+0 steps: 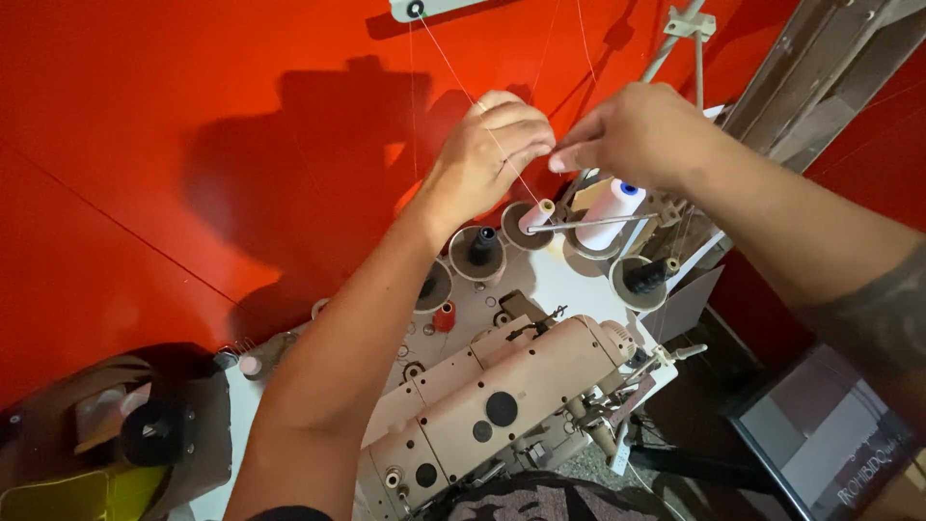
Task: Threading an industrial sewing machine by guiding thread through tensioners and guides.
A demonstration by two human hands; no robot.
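Both hands are raised in front of a bright red wall (193, 145), fingertips almost meeting. The left hand (487, 150) is curled, its thumb and forefinger pinched on a thin pale thread (453, 72) that slants up and away to a small white guide plate with a dark eyelet (415, 9) well above it. The right hand (627, 133), just beside the left, has its fingers drawn together and pinches the same thread at the tips.

Directly below the two hands stands a row of round beige spool cups on a thread stand. The cup under the left hand's knuckles holds a small dark spool (480, 246); the next cup, under the fingertips, holds a slim cream cone (536, 216). Below the right hand a tall white cone of thread with a blue cap (611, 209) sits in its cup, and a thin metal rod (603, 223) crosses in front of it. Lower and nearer to the right forearm, another cup holds a black spool (651, 276), tilted. A small red spool (444, 315) stands beside the left forearm.

Under both forearms lies a beige industrial sewing machine with dark round knobs (502, 396). Far off to the left of the left elbow is a dark open bag with yellow fabric (92, 487) in it.
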